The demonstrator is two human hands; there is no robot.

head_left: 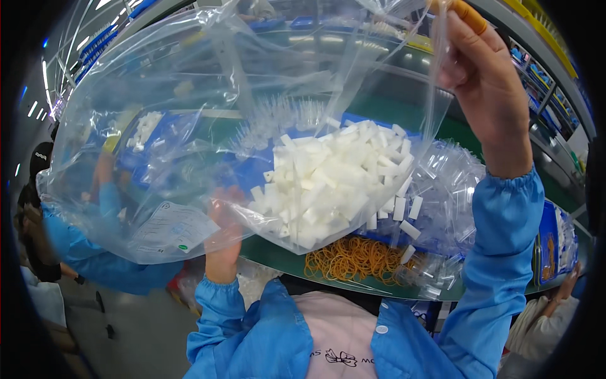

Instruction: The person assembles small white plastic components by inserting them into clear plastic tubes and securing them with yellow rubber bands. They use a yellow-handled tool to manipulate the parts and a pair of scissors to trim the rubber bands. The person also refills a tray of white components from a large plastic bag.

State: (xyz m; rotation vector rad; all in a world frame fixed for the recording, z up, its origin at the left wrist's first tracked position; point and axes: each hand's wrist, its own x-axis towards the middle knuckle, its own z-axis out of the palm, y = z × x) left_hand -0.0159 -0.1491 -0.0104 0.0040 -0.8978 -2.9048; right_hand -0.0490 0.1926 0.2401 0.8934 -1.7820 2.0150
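One large clear plastic bag (158, 82) is held up by two hands. Its upper edge is pinched in the right grip (487, 88), between the thumb and the finger, and one orange finger cover (468, 15) is worn there. The left grip (225, 218) is seen through the film, at the lower side of the bag; whether the film is pinched by it cannot be told. One printed label (173, 227) is seen on the bag, just to the left of the left grip.

Between the two grips, one heap of white blocks (334, 183) is seen, too many to be counted; whether all of them are inside the bag cannot be told. Around four loose blocks (409, 230) are lying below the right grip, outside the film. One pile of orange rubber bands (353, 259) is placed to the right of the left grip, and one pile of clear plastic pieces (448, 183) below the right grip; neither can be counted.

Everything is carried by a green worktop (268, 254). One blue tray (549, 246) is seen beyond the right forearm. Left of the left grip, one co-worker's blue sleeve (82, 243) is seen, and below it the grey floor (151, 322). Metal shelves (549, 95) are standing to the right of the right grip.
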